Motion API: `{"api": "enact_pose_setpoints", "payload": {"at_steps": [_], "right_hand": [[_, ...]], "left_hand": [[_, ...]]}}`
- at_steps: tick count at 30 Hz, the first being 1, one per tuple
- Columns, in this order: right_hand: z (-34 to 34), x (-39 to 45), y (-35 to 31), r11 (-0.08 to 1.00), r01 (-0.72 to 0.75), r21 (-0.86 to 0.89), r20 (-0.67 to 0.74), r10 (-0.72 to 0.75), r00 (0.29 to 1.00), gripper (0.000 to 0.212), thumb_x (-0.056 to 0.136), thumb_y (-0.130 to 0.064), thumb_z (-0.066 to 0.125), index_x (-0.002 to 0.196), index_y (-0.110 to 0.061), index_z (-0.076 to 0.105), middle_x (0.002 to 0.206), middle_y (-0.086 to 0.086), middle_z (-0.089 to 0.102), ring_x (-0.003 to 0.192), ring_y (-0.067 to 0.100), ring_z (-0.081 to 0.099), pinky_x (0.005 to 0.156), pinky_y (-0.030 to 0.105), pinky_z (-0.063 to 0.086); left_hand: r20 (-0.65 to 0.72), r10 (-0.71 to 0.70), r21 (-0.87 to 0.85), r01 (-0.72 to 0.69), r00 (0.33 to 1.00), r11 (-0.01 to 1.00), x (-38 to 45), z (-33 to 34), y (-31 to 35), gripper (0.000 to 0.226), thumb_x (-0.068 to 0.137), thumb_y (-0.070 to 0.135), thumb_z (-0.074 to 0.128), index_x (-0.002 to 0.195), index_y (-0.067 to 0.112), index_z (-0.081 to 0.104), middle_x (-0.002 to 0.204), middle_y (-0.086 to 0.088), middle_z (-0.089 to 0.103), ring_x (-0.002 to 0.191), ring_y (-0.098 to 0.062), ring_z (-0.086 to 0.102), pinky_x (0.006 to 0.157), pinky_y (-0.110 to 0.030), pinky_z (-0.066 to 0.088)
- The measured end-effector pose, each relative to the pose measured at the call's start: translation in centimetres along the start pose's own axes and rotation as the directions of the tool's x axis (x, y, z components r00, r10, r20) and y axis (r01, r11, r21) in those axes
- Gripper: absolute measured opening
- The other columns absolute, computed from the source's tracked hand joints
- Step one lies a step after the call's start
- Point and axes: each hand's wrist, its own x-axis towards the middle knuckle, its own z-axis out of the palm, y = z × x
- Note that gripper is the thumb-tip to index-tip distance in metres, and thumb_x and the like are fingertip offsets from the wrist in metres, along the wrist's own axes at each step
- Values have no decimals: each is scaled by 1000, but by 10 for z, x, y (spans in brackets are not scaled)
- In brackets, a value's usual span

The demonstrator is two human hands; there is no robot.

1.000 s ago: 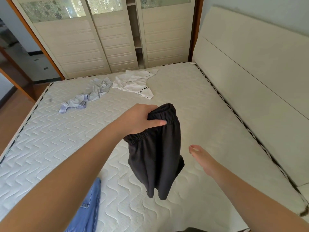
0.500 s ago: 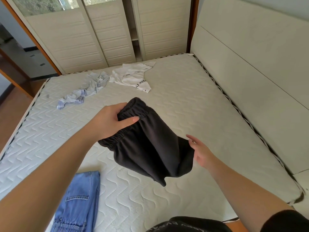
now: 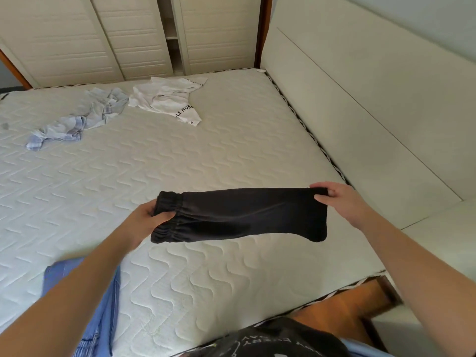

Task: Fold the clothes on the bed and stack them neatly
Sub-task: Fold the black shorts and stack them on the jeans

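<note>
Head view: we hold the black shorts [image 3: 242,215] stretched flat above the bed [image 3: 206,155]. Our left hand [image 3: 144,222] grips the waistband, fingers curled round it; our right hand [image 3: 342,202] pinches the hem. White shirt [image 3: 167,97] and blue jeans [image 3: 108,313] lie on the mattress.

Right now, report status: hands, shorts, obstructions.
Left hand grips waistband, right hand pinches leg hem. Black shorts held stretched above mattress. Nothing blocking.
</note>
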Motion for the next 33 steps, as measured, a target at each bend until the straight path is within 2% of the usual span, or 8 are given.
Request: {"api": "enact_pose_setpoints", "payload": {"at_steps": [4,7,12,16,20,26,29,33], "right_hand": [[-16,-1,12,981,27,-190,-35,-34,999,25,91,-16,67,100,-39,69,70,-29,66,78,-7,63,69,5,43],[-25,4,32,958,36,-286,-26,-45,999,17,91,-17,67,103,-29,71,82,-24,68,87,3,62,77,18,42],[-44,21,76,927,30,-374,40,-16,999,11,91,-14,67,96,-20,73,91,-9,70,93,15,64,77,23,42],[-59,42,116,926,21,-378,15,-17,1000,11,89,-13,70,98,-15,76,105,2,65,100,20,59,91,34,47],[-57,65,146,911,74,-406,112,-31,993,10,87,-12,71,96,-13,76,121,-7,59,101,14,57,92,28,42],[-7,100,154,901,95,-423,277,29,960,11,88,-17,70,89,-28,70,88,-4,72,82,17,66,65,26,49],[38,124,148,891,142,-432,330,10,944,11,89,-17,69,99,-21,74,95,-4,73,86,15,65,74,29,48],[114,163,138,859,209,-467,396,-8,918,16,94,-14,62,106,-17,72,100,-5,69,91,13,60,79,23,38]], "left_hand": [[27,-42,-58,43,999,997,4,35,-20,55,70,54,79,120,35,66,118,2,70,110,-14,66,91,-34,48],[17,-75,-77,76,997,994,2,69,-25,44,75,45,74,117,38,65,117,4,70,107,-10,67,87,-30,49],[40,-187,-90,190,982,978,-7,131,-35,34,81,33,70,113,39,64,114,7,71,103,-7,67,86,-28,47],[45,-283,-112,286,958,952,-13,174,-52,33,91,22,68,121,33,60,116,7,70,106,-9,66,90,-29,47],[5,-376,-166,371,927,914,-22,204,-79,35,92,20,67,124,31,58,117,6,69,109,-12,65,95,-33,47],[-156,-504,-252,459,850,852,-44,221,-126,36,92,22,66,126,27,55,116,6,69,108,-13,64,91,-28,48],[-283,-544,-288,471,790,834,-50,216,-152,41,93,21,65,129,25,48,115,8,65,105,-10,62,81,-21,47],[-371,-627,-327,536,685,779,-54,198,-196,45,95,25,62,134,19,41,118,1,60,107,-20,59,87,-31,45]]}}
